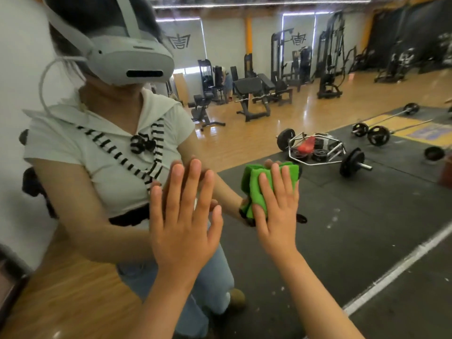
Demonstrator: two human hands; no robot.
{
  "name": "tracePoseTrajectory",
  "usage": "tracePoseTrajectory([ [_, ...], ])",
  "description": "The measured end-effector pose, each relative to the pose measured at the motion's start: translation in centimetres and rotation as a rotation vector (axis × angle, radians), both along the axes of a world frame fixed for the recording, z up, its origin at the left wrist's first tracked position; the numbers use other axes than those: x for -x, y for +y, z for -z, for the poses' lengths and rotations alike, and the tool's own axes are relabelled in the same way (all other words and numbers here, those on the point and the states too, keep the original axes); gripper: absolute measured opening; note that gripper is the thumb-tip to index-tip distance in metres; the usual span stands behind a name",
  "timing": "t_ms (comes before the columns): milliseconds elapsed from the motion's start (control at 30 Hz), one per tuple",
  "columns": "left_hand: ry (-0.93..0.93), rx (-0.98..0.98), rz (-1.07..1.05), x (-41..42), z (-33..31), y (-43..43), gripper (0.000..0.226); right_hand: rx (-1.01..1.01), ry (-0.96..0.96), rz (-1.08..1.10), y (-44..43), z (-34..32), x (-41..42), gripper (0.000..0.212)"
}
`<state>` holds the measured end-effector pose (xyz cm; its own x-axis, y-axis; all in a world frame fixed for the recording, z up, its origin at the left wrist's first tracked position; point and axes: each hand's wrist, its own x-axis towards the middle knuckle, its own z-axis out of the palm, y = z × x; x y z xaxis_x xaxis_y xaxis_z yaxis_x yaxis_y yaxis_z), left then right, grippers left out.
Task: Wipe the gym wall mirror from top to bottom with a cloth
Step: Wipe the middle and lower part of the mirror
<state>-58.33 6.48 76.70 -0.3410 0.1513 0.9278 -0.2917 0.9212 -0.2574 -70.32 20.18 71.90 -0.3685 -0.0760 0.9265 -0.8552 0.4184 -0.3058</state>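
Here the left hand [182, 223] lies flat on the mirror [367, 216], fingers straight and spread. Beside it, the right hand [276, 216] presses the green cloth [254, 182] against the glass, fingers straight, slightly apart. Reflected beyond, a barbell [352, 162] lies on dark matting.

Green cloth [252, 177] — partly hidden beneath the right hand [276, 216].

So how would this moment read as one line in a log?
step: wiping | left hand: flat on mirror, fingers spread | right hand: flat, presses green cloth on mirror
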Motion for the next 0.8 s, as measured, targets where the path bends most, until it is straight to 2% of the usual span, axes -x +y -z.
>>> tracePoseTrajectory([
  [100,0.012,-0.003,-0.015,0.2,0.1,-0.1,0.064,0.23,-0.234,0.017,0.0,1.7,-0.2,0.054],
  [167,0.005,0.003,-0.038,0.2,0.1,-0.1,0.069,0.311,-0.351,-0.011,-1.7,2.3,-2.1,0.057],
  [233,0.001,0.018,-0.062,0.1,0.1,-0.1,0.072,0.249,-0.315,-0.084,-3.0,2.5,-3.8,0.057],
  [300,0.004,0.028,-0.085,0.2,0.0,-0.1,0.07,0.128,-0.176,-0.128,-2.4,1.8,-3.2,0.055],
  [400,0.021,0.015,-0.099,0.3,-0.1,-0.1,0.064,-0.033,0.037,-0.093,0.9,-0.2,0.9,0.053],
  [467,0.052,-0.027,-0.087,0.5,-0.1,0.4,0.059,-0.07,0.099,-0.043,2.9,-0.5,3.4,0.053],
  [533,0.1,-0.157,-0.023,1.0,-0.2,1.8,0.056,0.01,0.026,-0.009,3.9,0.4,4.6,0.053],
  [633,0.139,-0.325,0.099,2.8,-0.2,4.9,0.061,0.184,-0.229,0.018,2.4,2.4,2.8,0.054],
  [733,0.048,-0.245,0.163,5.0,0.1,7.9,0.064,0.214,-0.37,-0.067,0.7,3.1,-0.2,0.058],
  [800,-0.027,-0.141,0.155,6.5,0.5,9.3,0.065,0.14,-0.277,-0.12,1.8,2.2,1.2,0.057],
])
